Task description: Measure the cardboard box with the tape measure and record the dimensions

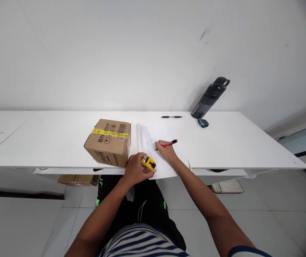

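Left hand (136, 169): holds one yellow-black tape measure (149, 163)
Right hand (167, 152): holds one red-black pen (169, 143)
Brown cardboard box (108, 142): one, at left hand's ten o'clock

1. Left forearm (109, 208), bare, angles up and inward from lower left.
2. Left hand (136, 168) is closed in a grip, its thumb (149, 174) pointing right.
3. Right forearm (196, 191), bare, slants up and leftward.
4. Right hand (167, 152) is curled in a pinch.
5. The hands are near each other, apart, the right one farther forward.
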Tool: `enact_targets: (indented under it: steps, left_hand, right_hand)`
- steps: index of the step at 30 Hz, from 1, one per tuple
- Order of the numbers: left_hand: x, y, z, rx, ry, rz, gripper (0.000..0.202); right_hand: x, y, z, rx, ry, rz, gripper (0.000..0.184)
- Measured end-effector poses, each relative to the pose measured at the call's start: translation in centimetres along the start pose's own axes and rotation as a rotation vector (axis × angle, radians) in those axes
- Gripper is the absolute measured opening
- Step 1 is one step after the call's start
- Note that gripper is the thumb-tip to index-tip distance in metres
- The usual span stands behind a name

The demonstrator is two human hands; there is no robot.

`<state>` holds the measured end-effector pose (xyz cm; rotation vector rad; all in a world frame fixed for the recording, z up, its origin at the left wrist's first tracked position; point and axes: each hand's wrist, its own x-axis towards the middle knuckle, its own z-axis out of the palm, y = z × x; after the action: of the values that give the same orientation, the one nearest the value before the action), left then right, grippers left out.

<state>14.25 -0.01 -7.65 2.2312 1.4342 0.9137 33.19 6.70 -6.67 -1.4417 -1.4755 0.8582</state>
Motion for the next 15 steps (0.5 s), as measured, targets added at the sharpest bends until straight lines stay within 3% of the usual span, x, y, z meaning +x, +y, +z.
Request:
enact_targets:
  steps: [15]
  left_hand:
    - [-0.01,-0.12,0.11,-0.009,0.009,0.014,0.063]
  right_hand:
    - [-0.05,0.54,0.19,-0.027,0.070,0.012,0.039]
